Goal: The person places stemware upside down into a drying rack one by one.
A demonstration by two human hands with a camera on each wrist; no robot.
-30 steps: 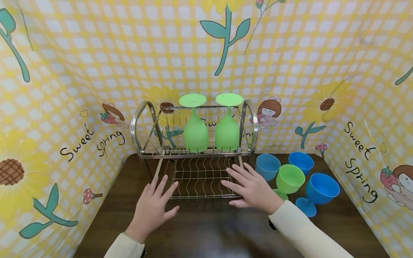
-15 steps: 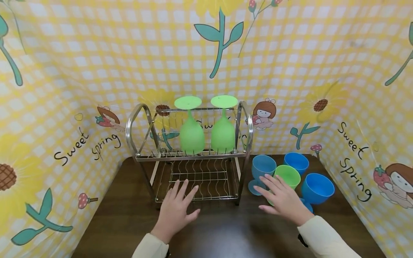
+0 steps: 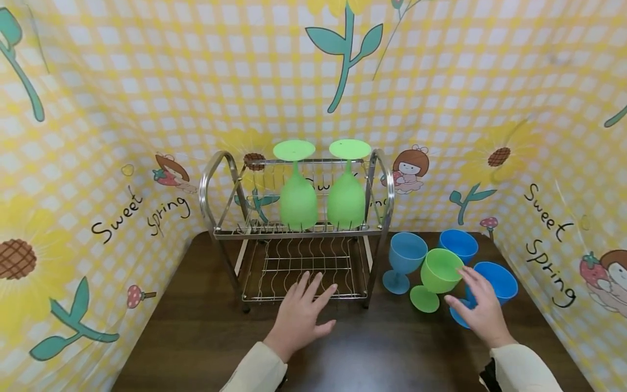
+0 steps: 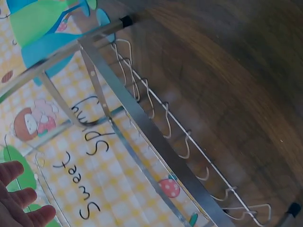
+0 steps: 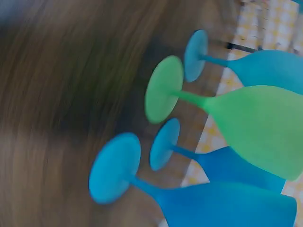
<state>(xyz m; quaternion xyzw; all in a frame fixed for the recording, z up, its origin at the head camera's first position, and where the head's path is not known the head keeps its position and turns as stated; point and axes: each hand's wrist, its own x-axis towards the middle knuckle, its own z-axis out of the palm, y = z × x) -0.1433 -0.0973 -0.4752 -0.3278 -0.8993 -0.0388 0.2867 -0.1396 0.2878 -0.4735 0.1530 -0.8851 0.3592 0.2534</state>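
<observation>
In the head view my left hand (image 3: 303, 316) hovers before the lower tier of the wire dish rack (image 3: 299, 235), fingers spread, holding nothing. Its fingertips also show at the lower left of the left wrist view. My right hand (image 3: 480, 307) overlaps the front blue goblet (image 3: 497, 280), thumb and fingers apart. Beside it stands a green goblet (image 3: 441, 269) upright, its rim close to my right fingertips. Two more blue goblets, one left (image 3: 407, 253) and one behind (image 3: 458, 245), stand upright. Two green goblets (image 3: 299, 204) (image 3: 346, 201) rest upside down on the rack's upper tier.
The dark wooden table (image 3: 196, 337) carries the rack in the middle and the goblets at the right. A yellow checked cloth (image 3: 274, 71) with printed flowers and words hangs behind and along both sides.
My right hand has moved right, from before the rack to the standing goblets. The left hand has shifted right along the rack's front. The goblets appear unmoved.
</observation>
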